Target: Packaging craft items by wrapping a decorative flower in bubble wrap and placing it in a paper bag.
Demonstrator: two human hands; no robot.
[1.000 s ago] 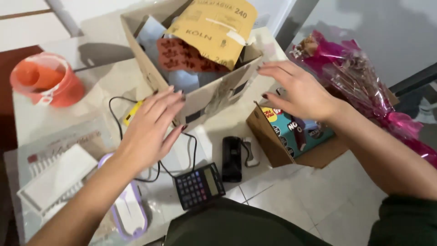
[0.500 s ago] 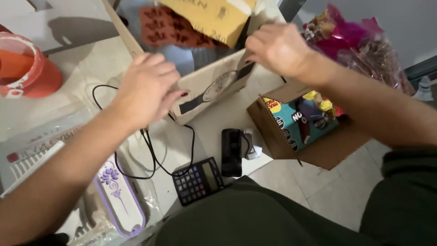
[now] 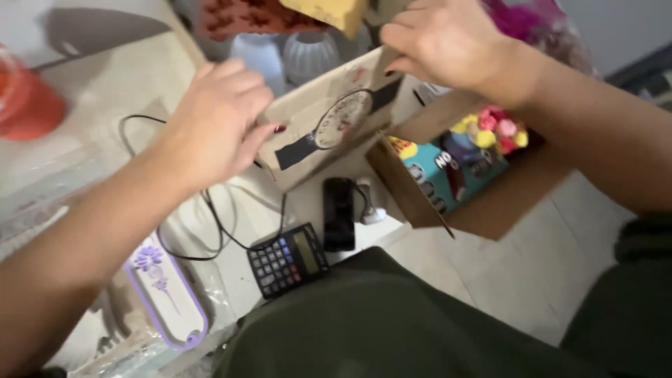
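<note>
Fingers of both hands (left [image 3: 217, 122], right [image 3: 441, 45]) closed on cardboard box [image 3: 329, 126] edges.

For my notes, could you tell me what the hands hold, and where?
Both hold the cardboard box: left hand at its near-left corner, right hand on its top-right edge.

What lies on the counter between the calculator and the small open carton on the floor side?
In the head view, a black phone lies between the calculator and the carton, with a small white plug beside it.

2 boxes [image 3: 329, 126] [image 3: 483, 196], 1 calculator [image 3: 288, 259], 1 phone [image 3: 339, 213].
</note>
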